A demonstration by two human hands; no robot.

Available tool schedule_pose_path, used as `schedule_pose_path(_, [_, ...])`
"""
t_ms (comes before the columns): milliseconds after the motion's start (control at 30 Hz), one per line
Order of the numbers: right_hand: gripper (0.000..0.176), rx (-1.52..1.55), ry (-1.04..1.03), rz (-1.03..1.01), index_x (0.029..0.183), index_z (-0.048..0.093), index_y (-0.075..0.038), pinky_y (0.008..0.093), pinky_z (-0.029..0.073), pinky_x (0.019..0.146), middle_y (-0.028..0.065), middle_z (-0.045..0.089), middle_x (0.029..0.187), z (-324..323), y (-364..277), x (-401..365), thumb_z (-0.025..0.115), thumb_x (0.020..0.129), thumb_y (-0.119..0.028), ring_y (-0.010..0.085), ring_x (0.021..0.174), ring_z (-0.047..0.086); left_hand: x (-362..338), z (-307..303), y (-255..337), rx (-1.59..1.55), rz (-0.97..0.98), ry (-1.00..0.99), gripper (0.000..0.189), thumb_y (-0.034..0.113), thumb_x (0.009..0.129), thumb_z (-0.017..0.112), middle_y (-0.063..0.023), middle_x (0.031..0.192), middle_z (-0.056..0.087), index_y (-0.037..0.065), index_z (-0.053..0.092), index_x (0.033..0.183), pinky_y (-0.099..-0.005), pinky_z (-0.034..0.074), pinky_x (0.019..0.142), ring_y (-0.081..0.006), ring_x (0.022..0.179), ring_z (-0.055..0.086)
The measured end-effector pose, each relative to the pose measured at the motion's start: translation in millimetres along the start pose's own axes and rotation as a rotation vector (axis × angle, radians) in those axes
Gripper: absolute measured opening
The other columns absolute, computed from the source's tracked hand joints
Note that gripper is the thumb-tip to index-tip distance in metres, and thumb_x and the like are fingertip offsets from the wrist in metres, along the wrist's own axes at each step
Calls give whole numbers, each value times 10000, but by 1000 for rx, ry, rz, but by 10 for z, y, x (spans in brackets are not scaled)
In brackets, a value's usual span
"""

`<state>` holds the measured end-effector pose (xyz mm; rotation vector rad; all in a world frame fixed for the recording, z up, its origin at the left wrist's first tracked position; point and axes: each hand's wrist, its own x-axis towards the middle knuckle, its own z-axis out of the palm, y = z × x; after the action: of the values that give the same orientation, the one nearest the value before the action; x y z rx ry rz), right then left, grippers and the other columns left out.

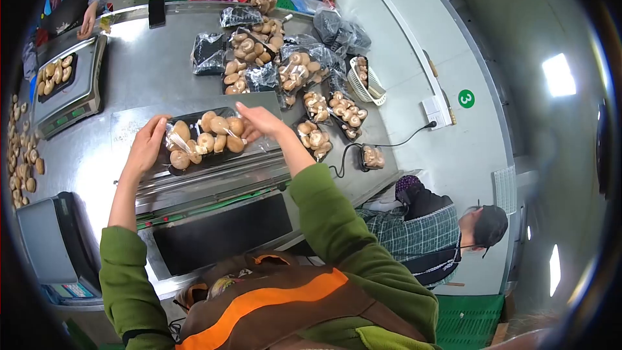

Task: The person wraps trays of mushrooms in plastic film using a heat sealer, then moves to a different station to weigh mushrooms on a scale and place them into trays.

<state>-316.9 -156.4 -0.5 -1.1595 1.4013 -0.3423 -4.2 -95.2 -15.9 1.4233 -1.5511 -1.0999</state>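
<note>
A black tray of brown mushrooms [206, 137], with clear plastic film on it, sits between my two hands over the metal wrapping station [214, 178]. My left hand [149, 144] grips the tray's left end, thumb along the upper edge. At the other end, my right hand [260, 123] has its thumb raised at the far corner and its fingers against the film and tray side. The undersides of the tray and the fingertips beneath it are hidden.
Wrapped mushroom trays [301, 71] pile up at the back right, by a white basket [366, 81]. Left stands a scale [71, 87] with a mushroom tray; loose mushrooms [23, 159] lie beyond. A black cable [350, 150] crosses the right side. Two other people are nearby.
</note>
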Motion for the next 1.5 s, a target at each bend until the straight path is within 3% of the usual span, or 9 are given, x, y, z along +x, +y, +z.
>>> schedule_pose_path(267, [332,322,201,-205,951,543,-29,256,506,536,79,611,829,197,363,-253,424,979,-338,159,699,626,-280,112,-357,123,-214,95,354,262,924,527,-132,739,645,-55,596,1065,-339,458,662,-184,694,597])
schedule_pose_path(367, [316,302,408,-278,905,519,-37,260,492,490,67,588,797,350,397,-417,394,989,-315,137,607,588,-246,315,-314,298,112,577,255,231,963,455,-28,633,541,20,597,942,-274,397,488,-94,516,482])
schedule_pose_path(567, [298,675,399,-362,966,504,-62,271,513,524,76,612,847,569,712,-1582,385,996,-334,140,624,606,-1012,194,199,-178,-157,218,284,254,979,422,19,572,404,30,538,850,-241,308,455,-58,485,361])
schedule_pose_path(733, [281,688,186,37,972,478,-79,281,539,583,93,626,883,816,1240,-2000,373,1000,-337,164,683,640,-1626,183,149,-131,-353,6,289,238,977,432,18,599,406,15,508,810,-239,302,461,-57,494,353])
schedule_pose_path(1033, [324,-24,935,-346,704,518,-7,271,379,405,46,508,494,1390,1645,-2150,543,944,-222,86,426,496,-1967,579,-240,-15,-117,98,333,241,984,473,-24,572,398,7,472,747,-298,310,478,-140,497,340])
schedule_pose_path(1333, [378,-26,1391,52,776,507,-5,430,420,544,195,543,640,1633,2925,-1913,483,959,-335,291,589,597,-1777,1172,-410,785,397,55,202,197,908,569,-127,700,604,62,517,767,-424,478,536,-314,615,601])
schedule_pose_path(1433, [321,400,1282,38,829,547,-35,411,450,630,147,616,761,1699,2782,-1949,489,952,-326,248,729,622,-1653,1346,-167,862,127,-235,166,222,934,507,-141,866,644,70,574,932,-412,508,668,-301,784,635])
schedule_pose_path(1467, [287,1190,800,8,874,570,-45,401,467,674,128,627,824,1629,2419,-2227,502,933,-318,233,782,621,-1639,1410,-151,862,147,-251,166,222,934,507,-141,866,644,70,574,932,-412,508,668,-301,784,635])
schedule_pose_path(1500, [266,1880,168,-47,918,593,-55,391,484,717,110,638,886,1592,2151,-2439,515,915,-310,218,836,619,-1654,1473,-195,8,-270,-278,186,217,923,509,-135,927,638,62,572,1003,-393,508,701,-282,838,633])
